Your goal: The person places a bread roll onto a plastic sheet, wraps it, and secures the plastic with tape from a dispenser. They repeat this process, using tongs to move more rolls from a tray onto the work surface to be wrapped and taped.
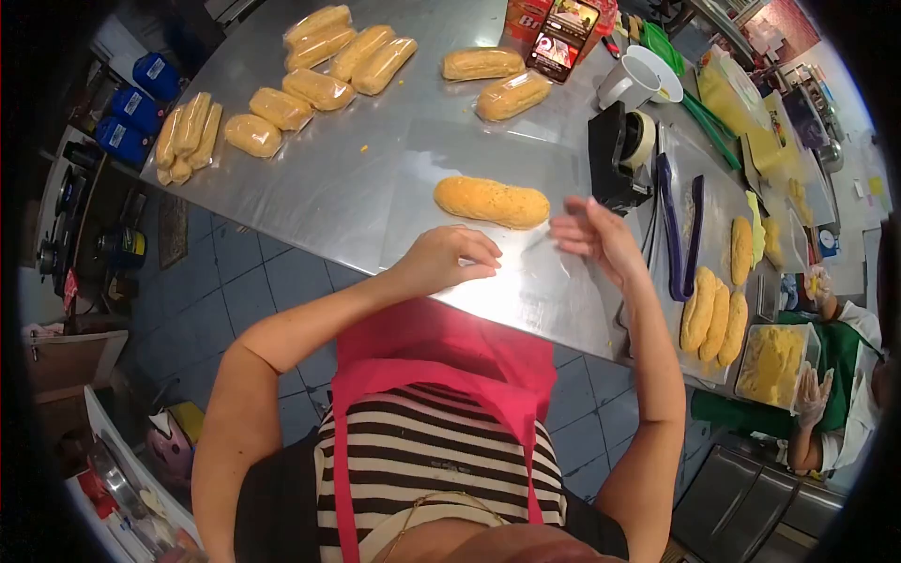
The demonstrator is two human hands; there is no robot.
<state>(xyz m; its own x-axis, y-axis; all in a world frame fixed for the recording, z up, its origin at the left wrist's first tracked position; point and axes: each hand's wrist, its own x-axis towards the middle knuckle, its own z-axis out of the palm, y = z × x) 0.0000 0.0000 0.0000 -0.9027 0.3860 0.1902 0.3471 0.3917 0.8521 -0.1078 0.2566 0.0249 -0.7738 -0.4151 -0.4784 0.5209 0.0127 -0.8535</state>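
A long bread roll (493,203) with a golden crust lies on a clear plastic sheet (422,155) spread over the metal table. Just in front of the roll is my left hand (449,255), its fingers loosely bent and the thumb apart from them, with nothing visible between. My right hand (598,239) hovers beside the roll's right end, fingers stretched and apart, holding nothing I can see. A black tape dispenser (615,155) with a tape roll stands just beyond my right hand. Blue-handled tongs (668,225) lie to the right of it.
Several wrapped rolls (319,89) sit at the back left, and two more wrapped rolls (513,96) farther back. A phone (563,39) leans near a white mug (629,83). At right are unwrapped rolls (711,314), a tub of yellow filling (774,364) and a co-worker's gloved hand (812,389).
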